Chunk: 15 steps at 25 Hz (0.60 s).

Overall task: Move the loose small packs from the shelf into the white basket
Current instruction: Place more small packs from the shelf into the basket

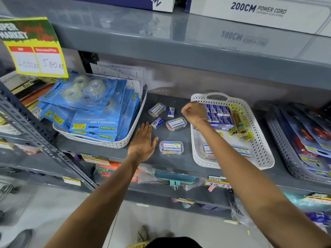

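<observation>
Loose packs lie on the dark grey shelf [180, 158] between two white baskets. Three are clear plastic boxes with labels: one at the back [157, 109], one in the middle [176, 124], one near the front [171, 147]. Two are small blue-and-white boxes [171, 112] [157, 122]. My left hand [143, 142] lies flat and open on the shelf, left of the packs. My right hand [194, 111] is curled into a fist above the left rim of the white basket [265, 154] on the right; I cannot see anything in it. That basket holds blue boxes, yellow packs and clear boxes.
Another white basket [132, 135] full of blue tape-dispenser packs stands to the left. A grey basket [279, 140] with red-handled items sits at the far right. An upper shelf [179, 51] overhangs. A yellow price sign [34, 49] hangs at the upper left.
</observation>
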### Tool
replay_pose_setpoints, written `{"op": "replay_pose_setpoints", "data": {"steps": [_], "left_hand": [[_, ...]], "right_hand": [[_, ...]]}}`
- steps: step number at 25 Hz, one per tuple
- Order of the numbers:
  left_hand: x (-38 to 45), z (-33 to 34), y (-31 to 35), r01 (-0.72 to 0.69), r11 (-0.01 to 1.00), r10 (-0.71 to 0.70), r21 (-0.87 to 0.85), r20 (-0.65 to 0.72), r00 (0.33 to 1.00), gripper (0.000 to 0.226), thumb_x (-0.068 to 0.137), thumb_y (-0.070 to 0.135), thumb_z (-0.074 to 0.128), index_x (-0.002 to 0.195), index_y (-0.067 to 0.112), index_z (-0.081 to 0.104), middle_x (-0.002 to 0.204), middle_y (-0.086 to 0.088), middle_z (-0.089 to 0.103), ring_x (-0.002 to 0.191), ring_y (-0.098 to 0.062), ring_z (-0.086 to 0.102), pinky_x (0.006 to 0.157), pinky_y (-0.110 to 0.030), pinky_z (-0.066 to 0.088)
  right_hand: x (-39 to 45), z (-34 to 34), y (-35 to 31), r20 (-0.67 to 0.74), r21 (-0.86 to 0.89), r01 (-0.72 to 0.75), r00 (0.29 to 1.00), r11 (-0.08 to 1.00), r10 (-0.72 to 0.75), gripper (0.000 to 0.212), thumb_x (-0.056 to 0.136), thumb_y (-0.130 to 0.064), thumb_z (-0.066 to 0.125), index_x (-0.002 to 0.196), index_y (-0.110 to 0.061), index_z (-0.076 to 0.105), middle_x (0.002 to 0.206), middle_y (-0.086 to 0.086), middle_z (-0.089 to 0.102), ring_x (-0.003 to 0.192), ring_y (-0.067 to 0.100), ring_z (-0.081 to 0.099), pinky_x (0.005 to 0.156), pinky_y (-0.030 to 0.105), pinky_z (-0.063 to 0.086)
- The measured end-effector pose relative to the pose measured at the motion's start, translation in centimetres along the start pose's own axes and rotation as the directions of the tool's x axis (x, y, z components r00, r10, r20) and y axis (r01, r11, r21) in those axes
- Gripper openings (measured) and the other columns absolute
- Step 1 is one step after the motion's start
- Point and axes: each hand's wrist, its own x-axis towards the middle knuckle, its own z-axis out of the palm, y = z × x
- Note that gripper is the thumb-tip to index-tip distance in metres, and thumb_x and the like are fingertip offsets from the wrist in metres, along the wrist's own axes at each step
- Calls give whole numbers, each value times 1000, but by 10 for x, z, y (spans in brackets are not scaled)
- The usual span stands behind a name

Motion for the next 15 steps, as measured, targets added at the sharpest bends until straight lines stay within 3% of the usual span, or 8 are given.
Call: {"op": "replay_pose_setpoints", "data": {"steps": [1, 3, 6, 10, 12, 15], "left_hand": [[1, 1, 0, 6, 1000, -6, 20, 8, 1000, 71, 99, 48, 22, 151, 4, 4, 162, -10, 4, 149, -21, 0, 122, -32, 1], [4, 3, 0, 17, 998, -19, 55, 32, 999, 73, 98, 51, 19, 150, 4, 0, 162, -11, 0, 149, -21, -1, 122, -33, 0], [7, 5, -2, 30, 998, -32, 61, 46, 998, 76, 96, 54, 17, 150, 4, -3, 162, -11, -2, 149, -21, -3, 119, -31, -5], [8, 6, -1, 27, 998, -30, 64, 43, 999, 78, 95, 56, 16, 150, 4, -3, 162, -12, 0, 149, -21, -2, 118, -30, -5], [9, 6, -2, 30, 998, -32, 55, 47, 998, 78, 95, 56, 17, 150, 4, -2, 162, -12, 0, 149, -21, -2, 119, -31, -4], [8, 6, 0, 17, 998, -19, 58, 39, 999, 78, 95, 56, 17, 150, 4, -3, 162, -11, 0, 149, -21, -3, 118, -30, -5]], "right_hand": [[1, 13, -10, 69, 6, 36, 997, 999, -37, 38, 84, -26, 44, 55, -8, 63, 65, 17, 64, 64, 25, 57, 65, 25, 51], [6, 37, -26, 175, -38, 45, 984, 998, -38, 30, 82, -36, 63, 70, -9, 72, 80, 15, 72, 78, 29, 65, 81, 32, 51], [8, 63, -40, 222, -256, 80, 975, 963, -22, 51, 79, -51, 62, 104, -7, 67, 114, 16, 66, 108, 34, 60, 88, 38, 47], [7, 80, -41, 228, -355, 84, 974, 931, -1, 58, 78, -56, 62, 113, -10, 64, 132, 15, 52, 120, 34, 49, 100, 43, 36], [8, 78, -41, 240, -296, 43, 970, 954, 30, 56, 73, -54, 69, 108, -11, 66, 123, 12, 60, 114, 32, 54, 98, 41, 37], [7, 64, -39, 194, 49, -58, 980, 997, 48, 30, 70, -30, 78, 95, -14, 70, 107, 10, 72, 104, 29, 64, 93, 37, 49]]}}
